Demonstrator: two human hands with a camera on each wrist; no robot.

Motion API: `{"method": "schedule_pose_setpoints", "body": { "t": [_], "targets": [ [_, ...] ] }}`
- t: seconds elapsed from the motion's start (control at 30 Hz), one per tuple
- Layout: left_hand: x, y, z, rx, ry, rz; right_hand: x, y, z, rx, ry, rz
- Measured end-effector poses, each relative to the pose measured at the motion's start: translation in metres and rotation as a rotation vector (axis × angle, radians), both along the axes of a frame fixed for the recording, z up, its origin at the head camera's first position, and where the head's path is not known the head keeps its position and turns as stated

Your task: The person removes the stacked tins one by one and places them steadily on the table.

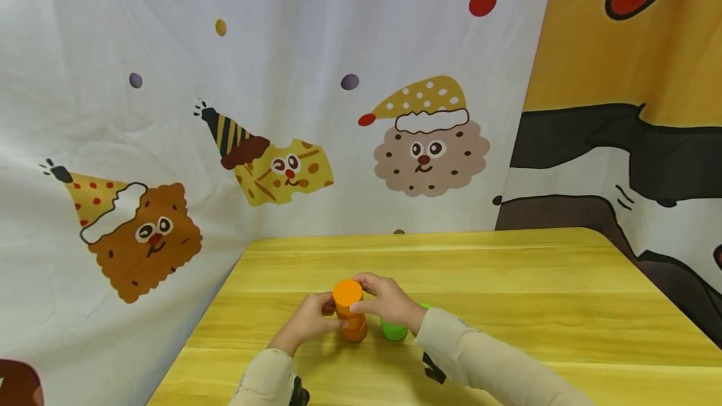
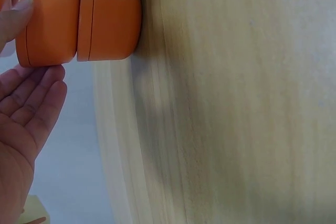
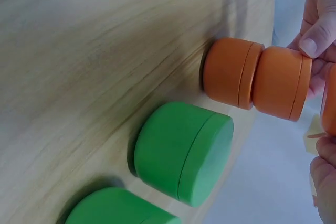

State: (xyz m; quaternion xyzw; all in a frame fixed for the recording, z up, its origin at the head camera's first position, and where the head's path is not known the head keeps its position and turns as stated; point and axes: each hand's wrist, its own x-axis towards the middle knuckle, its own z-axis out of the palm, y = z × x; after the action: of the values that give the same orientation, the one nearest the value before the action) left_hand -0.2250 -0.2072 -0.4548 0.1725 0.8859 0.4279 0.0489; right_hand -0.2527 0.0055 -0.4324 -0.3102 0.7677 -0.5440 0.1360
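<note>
Two orange lidded jars stand one on the other on the table: the lower jar (image 3: 231, 72) rests on the wood, the middle jar (image 2: 52, 24) sits on its lid. My left hand (image 1: 307, 323) holds the middle jar near its top, thumb on one side and fingers on the other. Above this stack, my right hand (image 1: 389, 301) grips a third orange jar (image 1: 348, 294) between thumb and fingers. In the right wrist view a gap shows between that jar and the one below. A green jar (image 3: 181, 150) stands close to the right of the stack.
A second green jar (image 3: 118, 211) stands beside the first, partly covered by the right wrist in the head view. The wooden table (image 1: 507, 293) reaches back to a white cloth (image 1: 316, 30) printed with cartoon snacks.
</note>
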Motion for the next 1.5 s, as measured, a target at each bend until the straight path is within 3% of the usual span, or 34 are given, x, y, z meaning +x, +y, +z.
{"method": "schedule_pose_setpoints", "body": {
  "t": [0.3,0.63,1.5],
  "targets": [
    [0.001,0.0,-0.002,0.006,-0.017,0.002,-0.001,0.019,-0.005,-0.002,0.013,-0.012],
    [0.003,0.0,0.001,-0.007,-0.064,0.042,-0.003,0.047,-0.009,0.014,0.019,-0.079],
    [0.002,0.001,-0.001,-0.017,-0.071,0.048,-0.008,0.106,-0.018,0.05,0.043,-0.245]
  ]
}}
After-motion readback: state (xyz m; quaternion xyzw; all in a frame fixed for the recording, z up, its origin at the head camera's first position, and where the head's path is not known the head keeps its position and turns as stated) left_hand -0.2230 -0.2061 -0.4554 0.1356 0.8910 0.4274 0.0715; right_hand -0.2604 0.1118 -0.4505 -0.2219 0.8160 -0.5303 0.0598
